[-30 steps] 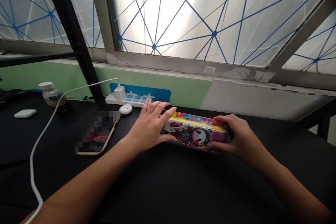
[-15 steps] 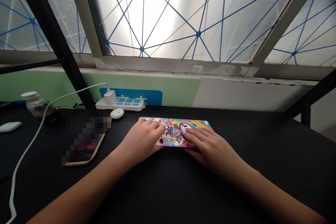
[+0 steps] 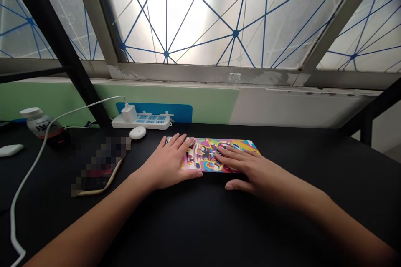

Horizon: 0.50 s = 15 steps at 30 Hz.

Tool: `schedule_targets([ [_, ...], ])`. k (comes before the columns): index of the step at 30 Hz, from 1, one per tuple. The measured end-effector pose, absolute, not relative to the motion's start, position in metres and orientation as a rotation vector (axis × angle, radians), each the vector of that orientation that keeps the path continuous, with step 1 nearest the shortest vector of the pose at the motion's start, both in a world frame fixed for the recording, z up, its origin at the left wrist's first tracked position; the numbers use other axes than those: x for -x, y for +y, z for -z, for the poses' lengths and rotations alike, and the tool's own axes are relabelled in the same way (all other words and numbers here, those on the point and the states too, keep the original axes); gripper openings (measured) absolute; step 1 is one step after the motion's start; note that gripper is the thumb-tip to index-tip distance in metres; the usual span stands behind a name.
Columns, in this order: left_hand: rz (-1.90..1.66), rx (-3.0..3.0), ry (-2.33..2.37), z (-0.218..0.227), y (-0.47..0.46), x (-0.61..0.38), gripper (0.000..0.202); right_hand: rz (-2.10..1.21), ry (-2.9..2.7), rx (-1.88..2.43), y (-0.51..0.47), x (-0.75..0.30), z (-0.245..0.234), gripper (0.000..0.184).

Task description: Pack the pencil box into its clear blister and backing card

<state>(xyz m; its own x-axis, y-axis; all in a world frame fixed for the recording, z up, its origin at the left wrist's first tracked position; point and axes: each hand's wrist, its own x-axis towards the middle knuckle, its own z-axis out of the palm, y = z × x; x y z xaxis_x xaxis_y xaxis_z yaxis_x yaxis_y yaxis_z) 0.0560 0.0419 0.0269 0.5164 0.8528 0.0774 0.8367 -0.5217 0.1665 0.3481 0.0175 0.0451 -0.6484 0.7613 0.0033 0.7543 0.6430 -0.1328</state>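
A flat rectangular piece with a bright cartoon print point(image 3: 206, 154) lies on the black table, its long side running left to right. Over its left end rests my left hand point(image 3: 171, 160), fingers spread, thumb along the near edge. My right hand point(image 3: 247, 167) lies across the right part of the print with fingers stretched out and the thumb apart on the table side. Both palms face down and neither hand grips anything. Whether the printed piece is a box, a case or a sheet I cannot tell.
To the left lies a phone point(image 3: 102, 171), its screen blurred out. Behind it are a round white case point(image 3: 138, 132) and a white power strip point(image 3: 153, 122) with a charger point(image 3: 129, 113). A white cable point(image 3: 34, 162) runs past a white-capped bottle point(image 3: 40, 123).
Both hands have opened, their fingers and thumbs spreading further apart over the printed piece. The right thumb has moved off its near edge. The view has shifted slightly.
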Motion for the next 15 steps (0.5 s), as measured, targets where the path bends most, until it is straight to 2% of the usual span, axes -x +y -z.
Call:
schedule_targets([
  [4, -0.219, -2.619, 1.471, -0.029, 0.041, -0.055, 0.106, -0.257, -2.735, 1.416, 0.025, -0.386, -0.063, 0.054],
  [7, -0.211, -2.626, 1.456, -0.028, 0.041, -0.055, 0.106, -0.069, -2.641, 1.48, 0.03, -0.392, -0.063, 0.046],
  [10, -0.208, -2.637, 1.45, -0.027, 0.04, -0.055, 0.104, 0.111, -2.574, 1.378, 0.028, -0.368, -0.051, 0.063],
  [13, -0.201, -2.643, 1.455, -0.026, 0.042, -0.053, 0.103, 0.028, -2.686, 1.264, 0.022, -0.337, -0.037, 0.086],
  [15, -0.184, -2.635, 1.456, -0.026, 0.044, -0.05, 0.103, -0.072, -2.77, 1.244, 0.02, -0.327, -0.034, 0.084],
])
